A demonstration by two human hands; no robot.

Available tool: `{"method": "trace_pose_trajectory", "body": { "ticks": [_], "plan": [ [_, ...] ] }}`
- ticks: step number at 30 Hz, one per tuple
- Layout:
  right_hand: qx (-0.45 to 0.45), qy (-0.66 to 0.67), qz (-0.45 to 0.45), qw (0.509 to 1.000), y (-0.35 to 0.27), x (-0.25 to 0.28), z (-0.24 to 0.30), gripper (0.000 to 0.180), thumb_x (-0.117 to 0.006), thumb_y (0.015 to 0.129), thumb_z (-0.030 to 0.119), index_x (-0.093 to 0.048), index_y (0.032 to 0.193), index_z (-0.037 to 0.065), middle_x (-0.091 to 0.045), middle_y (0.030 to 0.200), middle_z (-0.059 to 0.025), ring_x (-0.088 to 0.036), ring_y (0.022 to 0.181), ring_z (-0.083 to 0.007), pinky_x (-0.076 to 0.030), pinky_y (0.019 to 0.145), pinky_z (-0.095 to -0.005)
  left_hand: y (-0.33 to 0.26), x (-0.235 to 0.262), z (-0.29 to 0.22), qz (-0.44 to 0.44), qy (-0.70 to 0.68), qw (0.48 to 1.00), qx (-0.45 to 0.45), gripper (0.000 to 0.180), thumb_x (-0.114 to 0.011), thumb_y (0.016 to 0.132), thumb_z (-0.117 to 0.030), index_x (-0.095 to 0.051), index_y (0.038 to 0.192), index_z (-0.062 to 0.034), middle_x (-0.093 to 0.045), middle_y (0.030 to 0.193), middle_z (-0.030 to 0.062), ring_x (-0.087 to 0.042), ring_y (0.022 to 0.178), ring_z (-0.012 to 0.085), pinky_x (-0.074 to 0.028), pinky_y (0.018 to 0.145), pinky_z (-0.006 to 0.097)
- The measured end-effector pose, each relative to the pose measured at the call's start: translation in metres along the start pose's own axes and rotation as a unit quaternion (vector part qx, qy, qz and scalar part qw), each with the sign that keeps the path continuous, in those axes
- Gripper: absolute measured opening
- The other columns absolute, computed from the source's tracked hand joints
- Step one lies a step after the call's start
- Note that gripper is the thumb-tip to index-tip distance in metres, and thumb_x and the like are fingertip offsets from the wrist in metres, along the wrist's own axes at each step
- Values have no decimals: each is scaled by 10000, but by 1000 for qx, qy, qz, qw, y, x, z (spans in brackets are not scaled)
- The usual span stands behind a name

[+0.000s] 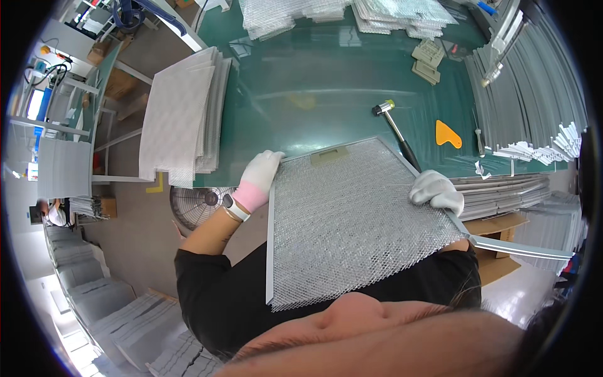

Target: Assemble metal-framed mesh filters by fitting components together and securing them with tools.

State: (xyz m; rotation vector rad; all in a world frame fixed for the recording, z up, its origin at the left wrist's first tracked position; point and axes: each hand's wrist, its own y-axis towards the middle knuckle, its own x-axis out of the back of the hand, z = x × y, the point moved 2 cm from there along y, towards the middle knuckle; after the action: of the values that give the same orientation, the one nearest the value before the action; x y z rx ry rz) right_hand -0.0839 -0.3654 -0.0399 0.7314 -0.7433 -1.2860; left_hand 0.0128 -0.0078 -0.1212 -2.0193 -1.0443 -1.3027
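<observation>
A silvery metal mesh filter panel (352, 220) leans from the green table's near edge toward my body. Thin metal frame strip lines its far, left and right sides, while the near mesh edge is bare. At the lower right corner a length of frame strip (521, 245) sticks out to the right, away from the mesh. My left hand (259, 179), in a white and pink glove, grips the far left corner. Gloved in white, my right hand (436, 191) is closed over the right edge with fingers curled. A beige plastic piece (329, 155) sits in the mesh by the far edge.
On the green table (295, 119) lie a mallet (399, 135), an orange scraper (448, 134) and beige plastic pieces (428, 60). Mesh sheets (179, 113) are stacked at left, more (402, 16) at the back. Frame strips (527, 94) fill the right side. A floor fan (200, 204) stands below.
</observation>
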Motion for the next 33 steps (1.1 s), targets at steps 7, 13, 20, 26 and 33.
{"method": "trace_pose_trajectory", "body": {
  "ticks": [7,13,20,26,33],
  "plan": [
    [-45,-11,-87,995,15,-4,-7,268,-692,860,246,-489,859,71,-663,770,-126,-647,675,-248,-526,633,-369,-16,-50,28,-185,-30,981,50,293,-590,817,-63,-608,1109,-59,-664,951,119,-644,916,294,-514,797,359],
    [-123,-66,-197,970,56,-6,-41,183,-627,909,159,-523,955,16,-580,803,-52,-536,695,-120,-471,659,-263,0,-46,14,-304,-30,946,108,437,-784,728,-208,-627,1092,-25,-697,922,100,-674,848,279,-525,749,335],
    [-224,-113,-257,933,111,-11,-78,151,-652,921,154,-596,917,14,-541,774,63,-435,710,-34,-402,642,-220,10,-17,6,-239,-81,965,73,452,-868,666,-229,-681,979,38,-702,943,188,-669,911,334,-516,800,379],
    [-233,-118,-231,937,120,0,-88,197,-611,946,156,-635,1048,-10,-588,796,50,-457,709,-24,-407,647,-206,16,125,-54,-394,-456,797,-33,327,-665,784,6,-574,1098,20,-616,1061,91,-575,939,153,-462,839,280],
    [-240,-102,-204,944,121,-11,-78,266,-649,894,59,-587,1139,-24,-569,810,39,-495,735,-32,-430,655,-189,36,125,-43,-536,-395,746,-26,227,-644,860,28,-474,745,-68,-552,796,-4,-481,733,51,-418,693,215]
  ]
}}
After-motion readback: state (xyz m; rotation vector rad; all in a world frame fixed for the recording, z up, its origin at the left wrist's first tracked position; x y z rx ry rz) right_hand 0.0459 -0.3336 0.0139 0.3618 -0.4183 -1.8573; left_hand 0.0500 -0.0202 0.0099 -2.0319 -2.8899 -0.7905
